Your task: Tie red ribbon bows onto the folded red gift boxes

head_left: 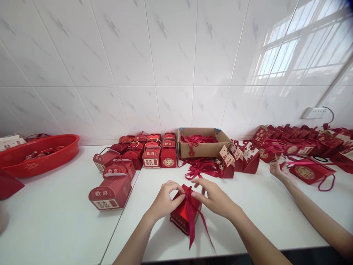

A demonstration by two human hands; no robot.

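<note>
A small red gift box [180, 211] sits on the white table in front of me, with a dark red ribbon [191, 221] knotted at its top. Two ribbon tails hang down over its near side. At the left of the knot, my left hand [167, 198] pinches the ribbon between thumb and index finger. My right hand [216, 198] is curved at the other side of the knot. Its thumb appears to touch the ribbon, while its index finger stays apart from the thumb.
Behind stands a cardboard box [204, 150] of red ribbons, with loose ribbons [202, 167] before it. Finished-looking red boxes [110, 193] are grouped left, near a red basin [41, 163]. Another person's hand [278, 171] is at the right, near a red bag [309, 172].
</note>
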